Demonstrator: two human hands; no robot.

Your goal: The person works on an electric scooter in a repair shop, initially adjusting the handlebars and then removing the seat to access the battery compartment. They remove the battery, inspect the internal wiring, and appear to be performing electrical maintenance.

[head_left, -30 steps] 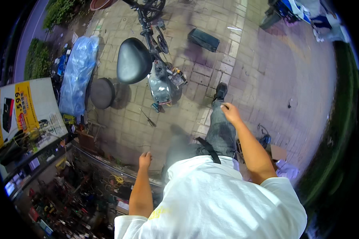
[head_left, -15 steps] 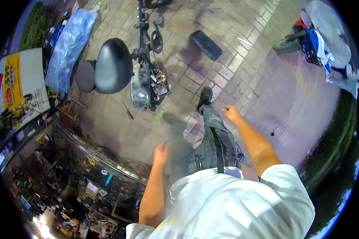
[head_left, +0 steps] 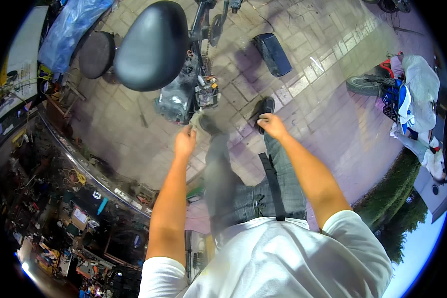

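Observation:
I am stepping over grey paving with both arms stretched forward. My left hand (head_left: 185, 141) is closed, its fingers curled at the near end of a stripped-down scooter frame (head_left: 176, 99); from here it looks apart from it. Whatever those fingers may hold is hidden. My right hand (head_left: 273, 125), also closed, shows in front of my dark shoe (head_left: 266, 107); a small dark bit may be in its pinch, too small to name. Exposed wires and parts (head_left: 207, 89) sit on the frame. Over it bulges a large smooth black rounded seat-like piece (head_left: 151, 47).
A dark box-shaped block (head_left: 274, 54) lies on the paving ahead. Far right stands a covered two-wheeler (head_left: 419, 87). A round brown stool top (head_left: 96, 54) and blue plastic sheeting (head_left: 74, 32) are at left. Cluttered tools (head_left: 79, 223) fill the lower left behind a metal edge (head_left: 92, 174).
I have walked forward, so the scooter frame and black seat-like piece are nearer. My left hand has risen toward the frame; my right hand has come inward, toward the left.

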